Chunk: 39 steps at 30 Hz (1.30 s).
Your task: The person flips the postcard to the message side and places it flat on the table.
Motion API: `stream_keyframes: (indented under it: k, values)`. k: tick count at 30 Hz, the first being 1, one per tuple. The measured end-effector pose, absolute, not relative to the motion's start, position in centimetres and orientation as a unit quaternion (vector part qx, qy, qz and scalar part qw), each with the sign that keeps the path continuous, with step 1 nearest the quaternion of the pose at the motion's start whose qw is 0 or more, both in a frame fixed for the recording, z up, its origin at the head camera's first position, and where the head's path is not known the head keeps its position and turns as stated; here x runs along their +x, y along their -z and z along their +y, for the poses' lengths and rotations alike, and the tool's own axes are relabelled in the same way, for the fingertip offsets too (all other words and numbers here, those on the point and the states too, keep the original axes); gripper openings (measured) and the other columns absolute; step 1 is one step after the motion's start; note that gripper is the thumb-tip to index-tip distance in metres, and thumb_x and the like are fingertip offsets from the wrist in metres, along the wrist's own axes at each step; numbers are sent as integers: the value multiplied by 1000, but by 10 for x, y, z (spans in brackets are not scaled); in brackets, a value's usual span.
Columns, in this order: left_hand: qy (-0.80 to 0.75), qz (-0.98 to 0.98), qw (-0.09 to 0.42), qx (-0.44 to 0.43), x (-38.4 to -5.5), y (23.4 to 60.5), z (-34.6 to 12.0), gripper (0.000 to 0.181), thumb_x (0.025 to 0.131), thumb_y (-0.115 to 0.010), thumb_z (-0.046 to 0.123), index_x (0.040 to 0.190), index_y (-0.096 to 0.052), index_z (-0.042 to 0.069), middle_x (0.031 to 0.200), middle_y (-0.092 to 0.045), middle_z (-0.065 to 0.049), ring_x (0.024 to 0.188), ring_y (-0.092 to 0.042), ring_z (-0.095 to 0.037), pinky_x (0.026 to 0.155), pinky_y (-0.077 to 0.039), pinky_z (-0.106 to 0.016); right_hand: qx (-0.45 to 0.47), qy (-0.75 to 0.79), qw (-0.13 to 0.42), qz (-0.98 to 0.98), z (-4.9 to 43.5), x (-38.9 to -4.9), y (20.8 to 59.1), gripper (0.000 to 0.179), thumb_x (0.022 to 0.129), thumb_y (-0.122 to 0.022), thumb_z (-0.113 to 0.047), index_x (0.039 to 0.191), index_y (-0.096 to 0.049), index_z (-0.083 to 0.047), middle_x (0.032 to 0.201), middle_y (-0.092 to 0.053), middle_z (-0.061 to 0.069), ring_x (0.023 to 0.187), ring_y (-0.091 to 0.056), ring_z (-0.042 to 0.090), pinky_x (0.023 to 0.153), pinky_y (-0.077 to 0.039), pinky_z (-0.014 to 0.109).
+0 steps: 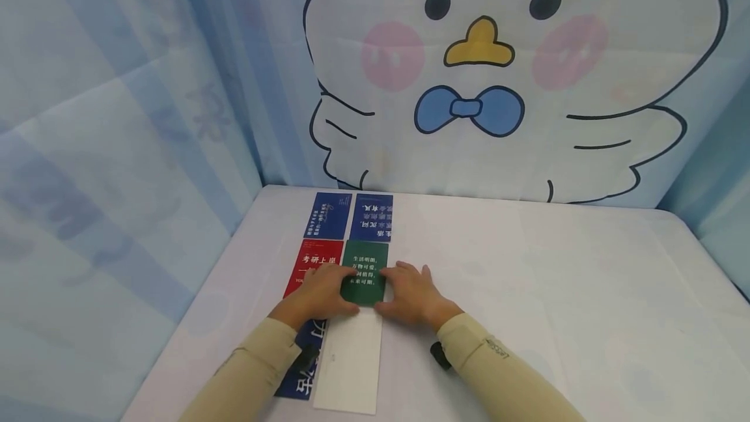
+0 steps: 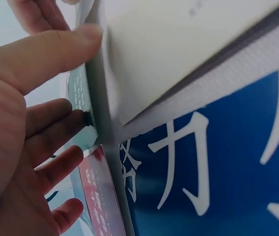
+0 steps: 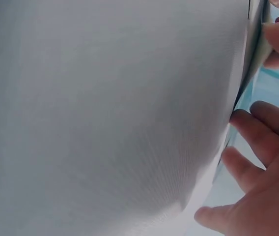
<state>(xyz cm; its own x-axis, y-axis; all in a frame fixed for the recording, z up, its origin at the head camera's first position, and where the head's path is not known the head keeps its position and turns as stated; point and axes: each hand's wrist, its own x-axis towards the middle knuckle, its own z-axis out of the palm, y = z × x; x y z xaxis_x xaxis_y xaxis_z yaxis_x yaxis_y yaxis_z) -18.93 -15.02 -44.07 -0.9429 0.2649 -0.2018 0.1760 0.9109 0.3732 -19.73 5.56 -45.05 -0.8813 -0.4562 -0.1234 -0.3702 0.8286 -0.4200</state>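
Where two columns of cards run up the bench (image 1: 527, 305), a green card (image 1: 364, 272) lies printed side up, with a hand at either side of it. From where I stand, the left hand (image 1: 324, 292) comes in at its eight o'clock and the right hand (image 1: 412, 293) at its four. Neither grip is closed: on each, thumb and forefinger are spread well apart, with fingertips at or just beside the card's side edges and the thumbs down by its lower corners. Working from both sides like that probably stops the card skewing, and it leaves most of the print uncovered. Whether the thumbs press or merely rest there, I can't tell.

At the green card's six o'clock a white card (image 1: 351, 363) runs on towards the person; at nine sits a red card (image 1: 313, 254), partly hidden by the left hand. Beyond them lie a blue card (image 1: 372, 217) at twelve and a second blue card (image 1: 328, 215) at eleven, while a third blue card (image 1: 295, 383) shows at seven, beside the left sleeve (image 1: 246, 370). Where edges show, neighbours nearly meet, which suggests each serves as a guide for lining up the next.
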Motion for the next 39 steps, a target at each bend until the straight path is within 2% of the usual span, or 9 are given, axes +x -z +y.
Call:
stream_keyframes:
  k: [9, 21, 32, 35, 39]
  values:
    - [-172, 971, 127, 103, -190, 436, -148, 66, 77, -82, 33, 136, -62, 12, 121, -63, -8, 110, -55, -27, 102, -43, -52, -222, 187, 91, 953, 53, -196, 449, 63, 86, -69, -40, 140, -56, -11, 142, -56, 10, 143, -35, 32, 109, -16, 74]
    - [-182, 969, 139, 92, -191, 434, -148, 63, 79, -79, 28, 137, -62, 12, 121, -62, -9, 108, -55, -27, 94, -50, -52, -212, 200, 90, 952, 43, -198, 449, 46, 91, -62, -21, 133, -60, -5, 130, -64, 13, 131, -49, 32, 111, -19, 70]
    - [-205, 966, 132, 88, -188, 433, -150, 51, 85, -69, 20, 135, -64, 11, 121, -62, -10, 108, -54, -27, 95, -48, -50, -206, 207, 71, 954, 39, -198, 448, 38, 90, -62, -12, 126, -64, -2, 121, -67, 17, 119, -57, 35, 107, -27, 70]
    - [-215, 963, 135, 89, -187, 434, -153, 49, 85, -68, 17, 134, -65, 12, 124, -62, -10, 108, -54, -27, 93, -50, -47, -205, 217, 64, 952, 40, -199, 449, 37, 87, -63, -9, 124, -65, -2, 119, -68, 16, 117, -59, 35, 106, -30, 69]
    - [-238, 956, 141, 98, -188, 436, -159, 47, 85, -69, 11, 132, -67, 13, 126, -64, -8, 104, -57, -25, 82, -55, -38, -202, 230, 53, 950, 42, -200, 452, 37, 86, -62, -6, 123, -66, -2, 118, -69, 15, 118, -59, 35, 108, -27, 69]
